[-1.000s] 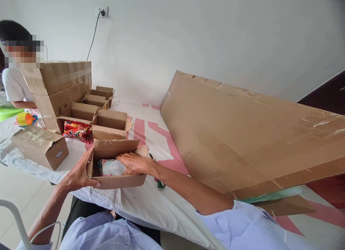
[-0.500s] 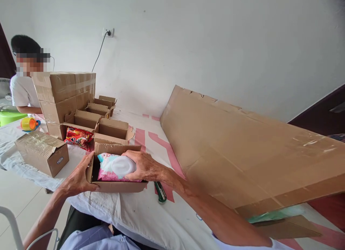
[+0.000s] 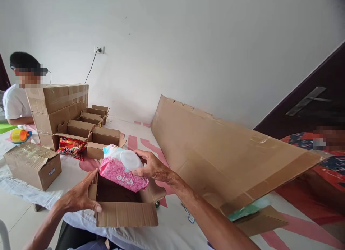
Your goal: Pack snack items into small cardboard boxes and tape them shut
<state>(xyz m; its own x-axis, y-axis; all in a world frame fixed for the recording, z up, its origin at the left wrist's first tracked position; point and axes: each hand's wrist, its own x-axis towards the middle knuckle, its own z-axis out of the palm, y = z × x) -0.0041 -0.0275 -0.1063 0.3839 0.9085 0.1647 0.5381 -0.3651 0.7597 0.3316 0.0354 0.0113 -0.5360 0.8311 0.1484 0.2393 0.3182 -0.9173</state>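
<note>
Fingers of the right hand (image 3: 152, 167) curl around the far end of a pink wet-wipes pack (image 3: 122, 168), thumb over the top beside its white flip lid, so the pack is gripped and held tilted just above an open cardboard box (image 3: 126, 203) at lower centre of the frame. The left hand (image 3: 79, 198) clasps the box's left wall, fingers wrapped over the rim and pressed together, thumb along the outside. Dark and deep inside, the box shows nothing beneath the pack; its front flap hangs outward toward the viewer.

Beyond the hands, a white cloth with pink stripes (image 3: 140, 142) covers the table. A row of small open cartons (image 3: 93, 129) runs toward the wall at centre left, with a red snack packet (image 3: 70, 147) lying just in front of them. Stacked sealed boxes (image 3: 58, 106) stand at left, and a taped box (image 3: 32, 165) sits apart nearer the table's edge. A large flattened cardboard sheet (image 3: 226, 153) slants across the right half of the frame. At far left a person in a white shirt (image 3: 16, 102) sits behind the stack, near a yellow cup (image 3: 18, 135). A wall socket with a black cable (image 3: 99, 50) shows on the white wall at upper left.
</note>
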